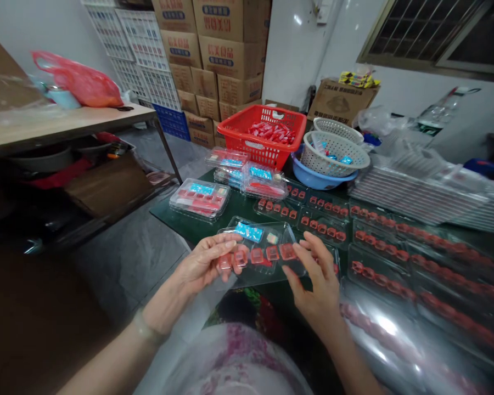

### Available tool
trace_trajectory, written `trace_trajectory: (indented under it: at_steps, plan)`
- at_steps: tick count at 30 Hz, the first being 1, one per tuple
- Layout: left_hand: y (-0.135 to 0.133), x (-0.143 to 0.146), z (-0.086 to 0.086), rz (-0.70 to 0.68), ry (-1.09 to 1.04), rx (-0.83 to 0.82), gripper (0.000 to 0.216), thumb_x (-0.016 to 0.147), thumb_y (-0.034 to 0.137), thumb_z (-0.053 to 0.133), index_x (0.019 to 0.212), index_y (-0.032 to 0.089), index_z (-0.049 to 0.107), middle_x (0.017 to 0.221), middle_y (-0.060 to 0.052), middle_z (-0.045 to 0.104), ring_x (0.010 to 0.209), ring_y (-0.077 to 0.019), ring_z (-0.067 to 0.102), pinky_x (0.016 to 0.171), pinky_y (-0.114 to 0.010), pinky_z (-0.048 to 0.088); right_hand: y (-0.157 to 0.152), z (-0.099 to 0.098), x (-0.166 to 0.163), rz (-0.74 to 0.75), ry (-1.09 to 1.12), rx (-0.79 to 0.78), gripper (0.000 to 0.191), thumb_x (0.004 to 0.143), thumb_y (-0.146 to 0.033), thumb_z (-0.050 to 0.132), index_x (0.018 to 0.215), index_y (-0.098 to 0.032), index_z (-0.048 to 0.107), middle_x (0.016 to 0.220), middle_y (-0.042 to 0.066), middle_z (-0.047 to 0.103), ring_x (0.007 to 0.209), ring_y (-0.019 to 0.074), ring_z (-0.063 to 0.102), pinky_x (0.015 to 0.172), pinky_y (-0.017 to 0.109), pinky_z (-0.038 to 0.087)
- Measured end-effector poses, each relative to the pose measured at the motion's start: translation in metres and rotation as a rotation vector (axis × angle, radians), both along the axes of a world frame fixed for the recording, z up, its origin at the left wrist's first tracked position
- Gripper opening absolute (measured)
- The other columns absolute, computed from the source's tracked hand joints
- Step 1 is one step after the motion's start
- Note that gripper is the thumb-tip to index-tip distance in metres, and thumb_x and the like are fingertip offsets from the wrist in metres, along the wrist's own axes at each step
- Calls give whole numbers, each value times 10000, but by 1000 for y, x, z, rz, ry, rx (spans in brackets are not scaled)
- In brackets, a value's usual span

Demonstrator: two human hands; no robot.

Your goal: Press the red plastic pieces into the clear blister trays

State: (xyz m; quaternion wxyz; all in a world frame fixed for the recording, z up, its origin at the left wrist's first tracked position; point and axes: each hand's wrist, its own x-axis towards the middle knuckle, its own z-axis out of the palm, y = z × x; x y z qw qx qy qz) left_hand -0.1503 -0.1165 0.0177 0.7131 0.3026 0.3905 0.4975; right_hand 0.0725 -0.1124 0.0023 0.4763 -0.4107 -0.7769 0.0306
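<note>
Both my hands hold a clear plastic clamshell tray (276,241) above the near edge of the dark green table (189,222). The tray carries a row of small red pieces, a blue packet and a small pale item. My left hand (203,262) grips its left end, thumb on top and fingers closed around the edge. My right hand (316,280) holds the right end with fingers curled over it. More clear trays with red pieces (325,225) lie in rows just beyond and to the right.
Closed filled packs (200,198) are piled at the table's left. Behind them stand a red basket (263,134) of red sweets, white baskets (335,153) in a blue bowl, and stacked empty trays (428,192). Cardboard boxes (214,55) line the wall. A wooden table (66,123) stands at left.
</note>
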Motion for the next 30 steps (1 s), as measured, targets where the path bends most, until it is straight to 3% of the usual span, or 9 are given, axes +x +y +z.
trace_trajectory:
  at_steps: [4, 9, 11, 14, 19, 24, 27, 30]
  plan:
    - [2, 0, -3, -105, -139, -123, 230, 722, 155, 571, 943, 102, 613, 721, -121, 643, 513, -137, 591, 377, -167, 441, -4, 12, 18, 229, 17, -172, 461, 733, -182, 577, 1171, -249, 452, 1255, 87, 431, 1159, 257, 392, 919, 468, 365]
    - [0, 15, -7, -191, -231, -129, 268, 750, 188, 532, 997, 111, 597, 823, -118, 638, 595, -155, 609, 445, -205, 466, 6, 14, 24, 229, 341, -340, 711, 738, -366, 563, 1325, -211, 193, 1340, 158, 310, 1155, 275, 404, 836, 435, 439]
    - [1, 26, -11, -213, -279, -132, 256, 761, 207, 519, 984, 114, 606, 845, -111, 636, 650, -157, 611, 513, -218, 477, 9, 12, 17, 280, 422, -408, 650, 788, -361, 494, 1329, -204, 171, 1323, 169, 341, 1114, 262, 455, 787, 412, 470]
    - [6, 42, -15, -296, -379, -150, 255, 778, 219, 494, 969, 101, 615, 846, -106, 635, 697, -154, 608, 595, -225, 473, 7, 12, 5, 367, 532, -496, 457, 834, -289, 420, 1267, -193, 309, 1210, 154, 488, 1026, 244, 531, 760, 407, 480]
    - [21, 53, -8, -374, -480, -132, 278, 790, 214, 481, 980, 43, 592, 785, -108, 632, 713, -163, 602, 687, -267, 457, 8, 17, 8, 463, 716, -367, 172, 775, -214, 512, 934, -208, 576, 972, 72, 610, 967, 239, 546, 802, 429, 436]
    - [35, 48, 5, -389, -331, -163, 369, 832, 355, 408, 1016, 72, 557, 878, -135, 624, 751, -211, 604, 635, -327, 470, 15, 31, 15, 462, 716, -234, 100, 738, -127, 554, 778, -203, 604, 785, 30, 614, 812, 203, 577, 733, 396, 446]
    - [40, 45, 11, -336, -198, -34, 412, 836, 392, 380, 1037, 69, 539, 946, -170, 611, 790, -252, 605, 613, -343, 479, 16, 46, 18, 429, 619, -196, 119, 732, -99, 562, 763, -203, 612, 753, 21, 613, 771, 182, 577, 715, 360, 449]
    - [45, 41, 22, -268, -137, 92, 430, 849, 395, 345, 1017, 57, 549, 972, -182, 608, 814, -242, 604, 688, -354, 476, 18, 60, 21, 354, 488, -174, 131, 732, -100, 567, 790, -210, 610, 772, 18, 613, 782, 170, 573, 716, 327, 439]
